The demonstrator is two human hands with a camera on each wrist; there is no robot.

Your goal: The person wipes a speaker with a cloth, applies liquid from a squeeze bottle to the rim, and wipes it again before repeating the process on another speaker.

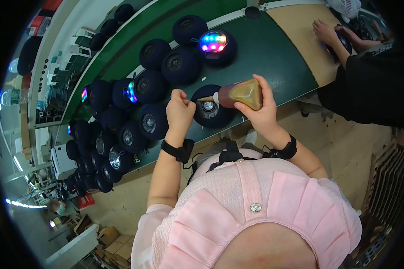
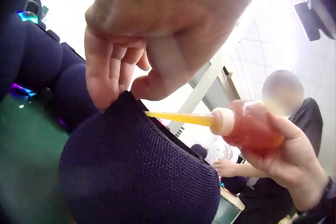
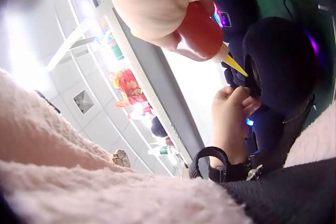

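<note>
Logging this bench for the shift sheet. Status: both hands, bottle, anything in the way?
Right hand gripping squeeze bottle. Yellow nozzle at edge of dark round piece. Left hand pinching that edge. Nothing seen blocking nozzle.

the person's bare left forearm (image 1: 167,175) reaches forward, and the bare right forearm (image 1: 307,160) slants inward. the left hand (image 1: 180,114) pinches with its fingers curled and thumb close to their tips; the right hand (image 1: 264,113), apart from it, grips with thumb and fingers on opposite sides.
</note>
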